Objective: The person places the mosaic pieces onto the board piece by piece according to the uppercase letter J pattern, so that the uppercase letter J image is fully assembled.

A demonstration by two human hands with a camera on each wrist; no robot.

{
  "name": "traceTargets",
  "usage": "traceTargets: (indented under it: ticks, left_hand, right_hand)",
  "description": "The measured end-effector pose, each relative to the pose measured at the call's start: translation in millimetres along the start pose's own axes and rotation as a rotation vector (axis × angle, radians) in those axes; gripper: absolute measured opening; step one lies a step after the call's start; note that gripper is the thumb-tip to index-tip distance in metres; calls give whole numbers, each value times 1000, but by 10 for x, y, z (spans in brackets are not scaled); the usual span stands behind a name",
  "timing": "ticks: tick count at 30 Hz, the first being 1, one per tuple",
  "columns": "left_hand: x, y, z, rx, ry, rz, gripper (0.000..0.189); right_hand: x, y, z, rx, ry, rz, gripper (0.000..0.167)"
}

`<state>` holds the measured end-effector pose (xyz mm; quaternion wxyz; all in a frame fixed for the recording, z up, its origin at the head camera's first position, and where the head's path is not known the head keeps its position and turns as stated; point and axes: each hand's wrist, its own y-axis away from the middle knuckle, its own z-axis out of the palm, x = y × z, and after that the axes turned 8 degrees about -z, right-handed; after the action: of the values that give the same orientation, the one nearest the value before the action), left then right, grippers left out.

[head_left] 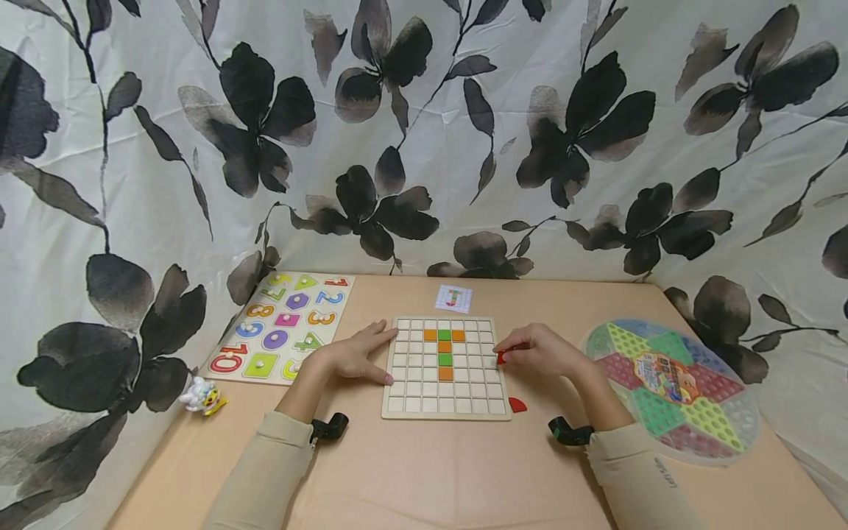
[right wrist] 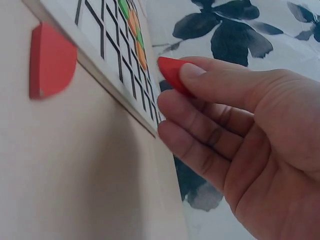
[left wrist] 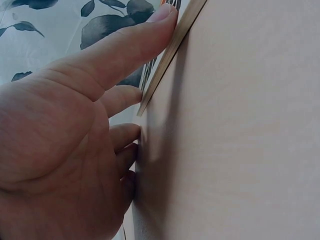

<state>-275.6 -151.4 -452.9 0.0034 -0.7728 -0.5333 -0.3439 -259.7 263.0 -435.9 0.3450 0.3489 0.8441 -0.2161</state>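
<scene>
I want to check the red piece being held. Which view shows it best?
The right wrist view: the red piece fills the frame, pinched between thumb and fingers of the right hand. The head view shows only a red speck; the left wrist view shows none of it.

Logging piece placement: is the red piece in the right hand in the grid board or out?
Out: right hand pinches red piece above grid board.

Makeshift home play corner: tan table boxed in by floral sheets. Children's number puzzle at 10 o'clock, Chinese checkers board at 3 o'clock, small toy figure at 9.
</scene>
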Motion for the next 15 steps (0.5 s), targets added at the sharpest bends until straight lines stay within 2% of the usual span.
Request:
traceTargets:
  ticks: [5, 15]
  left_hand:
    - [-9, -2, 6, 5, 2, 1, 107]
    - [-11, -1, -1, 7, -8, 5, 106]
  right_hand:
    - [-55, -75, 75, 22, -66, -9, 24]
    - [-173, -201, 209, 67, -85, 24, 19]
